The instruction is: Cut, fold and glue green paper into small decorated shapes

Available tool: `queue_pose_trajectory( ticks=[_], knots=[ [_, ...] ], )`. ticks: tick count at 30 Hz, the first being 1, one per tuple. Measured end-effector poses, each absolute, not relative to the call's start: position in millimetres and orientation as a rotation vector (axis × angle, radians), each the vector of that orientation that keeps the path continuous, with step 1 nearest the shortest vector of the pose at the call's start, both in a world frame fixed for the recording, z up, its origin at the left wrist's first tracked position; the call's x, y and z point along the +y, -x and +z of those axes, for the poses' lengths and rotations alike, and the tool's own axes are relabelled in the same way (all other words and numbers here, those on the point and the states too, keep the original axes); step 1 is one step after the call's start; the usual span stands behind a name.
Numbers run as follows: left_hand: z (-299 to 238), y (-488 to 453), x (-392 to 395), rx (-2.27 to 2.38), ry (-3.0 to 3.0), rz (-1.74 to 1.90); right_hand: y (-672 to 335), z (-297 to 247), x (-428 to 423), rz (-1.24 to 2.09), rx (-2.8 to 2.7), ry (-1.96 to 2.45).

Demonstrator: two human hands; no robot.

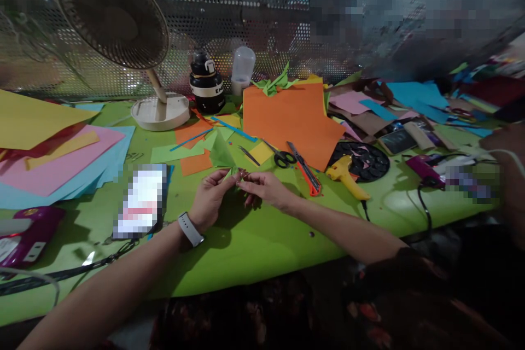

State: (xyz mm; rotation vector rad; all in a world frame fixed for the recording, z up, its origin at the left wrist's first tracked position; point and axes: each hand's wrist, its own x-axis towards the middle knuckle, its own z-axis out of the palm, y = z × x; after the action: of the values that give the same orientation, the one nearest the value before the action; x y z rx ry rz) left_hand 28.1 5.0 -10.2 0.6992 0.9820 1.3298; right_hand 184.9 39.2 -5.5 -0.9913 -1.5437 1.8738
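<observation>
A folded piece of green paper (220, 151) rises from between my fingertips, above the near middle of the table. My left hand (210, 197), with a pale watch band on its wrist, pinches the paper's lower end between thumb and forefinger. From the other side my right hand (267, 188) meets it, thumb and fingers closed on the same lower tip; the exact fold there is too small to make out. Just beyond the hands lie black tweezers (249, 156), black-handled scissors (284, 159) and an orange utility knife (304, 169).
A yellow glue gun (348, 176) rests right, by a black round tray (371, 161). Orange sheets (287, 115) lie behind. Left are a phone (141, 202), coloured paper (61, 158) and a fan (159, 112). A black bottle (207, 85) stands at the back. Someone's arm (508, 175) shows far right.
</observation>
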Motion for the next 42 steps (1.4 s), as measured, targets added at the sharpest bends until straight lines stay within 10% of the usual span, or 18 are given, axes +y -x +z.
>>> queue_pose_trajectory(
  ticks=[42],
  knots=[
    [-6, -33, 3, 1.004, -0.585, 1.275, -182, -7, 38, 1.957, -1.586, 0.999]
  ],
)
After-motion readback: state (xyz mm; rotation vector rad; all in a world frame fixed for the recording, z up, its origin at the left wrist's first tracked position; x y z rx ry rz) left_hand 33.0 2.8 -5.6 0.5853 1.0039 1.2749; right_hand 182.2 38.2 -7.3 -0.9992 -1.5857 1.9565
